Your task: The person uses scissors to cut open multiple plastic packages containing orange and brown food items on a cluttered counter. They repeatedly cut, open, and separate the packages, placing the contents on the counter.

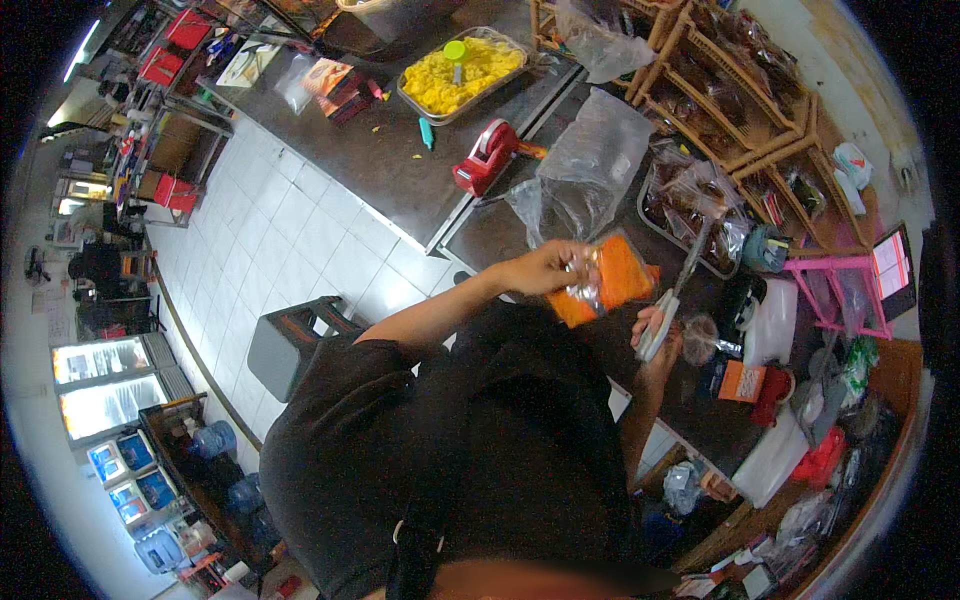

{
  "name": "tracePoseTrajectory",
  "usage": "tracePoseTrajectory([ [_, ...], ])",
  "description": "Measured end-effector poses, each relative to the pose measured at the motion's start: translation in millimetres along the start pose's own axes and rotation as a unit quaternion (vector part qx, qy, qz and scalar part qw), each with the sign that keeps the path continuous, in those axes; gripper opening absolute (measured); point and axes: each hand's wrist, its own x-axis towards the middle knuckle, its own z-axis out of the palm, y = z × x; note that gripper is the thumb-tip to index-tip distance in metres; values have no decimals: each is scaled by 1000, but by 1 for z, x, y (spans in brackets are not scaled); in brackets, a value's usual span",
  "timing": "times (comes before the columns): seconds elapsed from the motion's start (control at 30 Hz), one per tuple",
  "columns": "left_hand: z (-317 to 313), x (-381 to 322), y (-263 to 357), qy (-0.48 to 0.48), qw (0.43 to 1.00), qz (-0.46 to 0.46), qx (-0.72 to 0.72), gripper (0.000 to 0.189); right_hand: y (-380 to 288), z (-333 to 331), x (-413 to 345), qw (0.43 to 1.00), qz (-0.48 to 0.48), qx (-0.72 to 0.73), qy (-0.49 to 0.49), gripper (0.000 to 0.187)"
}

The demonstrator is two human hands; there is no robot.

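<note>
My left hand [544,268] grips the top of a clear plastic bag with orange contents [609,274], held above the dark table's edge. My right hand [658,337] is closed around the white handle of a long tool [658,326], whose metal part points up and away, just right of the bag; whether it is scissors or tongs I cannot tell. Beyond it sits a tray of plastic-wrapped dark items [686,195]. A large clear plastic bag [596,161] lies flat on the table past my left hand, near a red tape dispenser [486,157].
On the dark table [360,172] stands a tray of yellow food [465,75] with a green-topped utensil. Wooden racks [720,90] line the far right. A pink stand [832,296] holds a tablet [892,262]. A grey plastic stool [289,349] is on the tiled floor.
</note>
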Motion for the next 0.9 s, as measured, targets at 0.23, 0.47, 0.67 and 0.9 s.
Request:
tracePoseTrajectory([
  [0.23,-13,27,75,83,983,-30,163,31,16,-44,-54,952,184,70,-233,32],
  [0.47,12,63,99,-22,966,-71,249,34,12,-15,-68,963,84,-3,-257,37],
  [0.67,15,72,111,-15,961,-31,274,40,6,-16,-73,971,73,-19,-228,14],
  [0.9,28,80,114,-108,956,-69,265,41,5,-23,-84,971,78,22,-226,50],
])
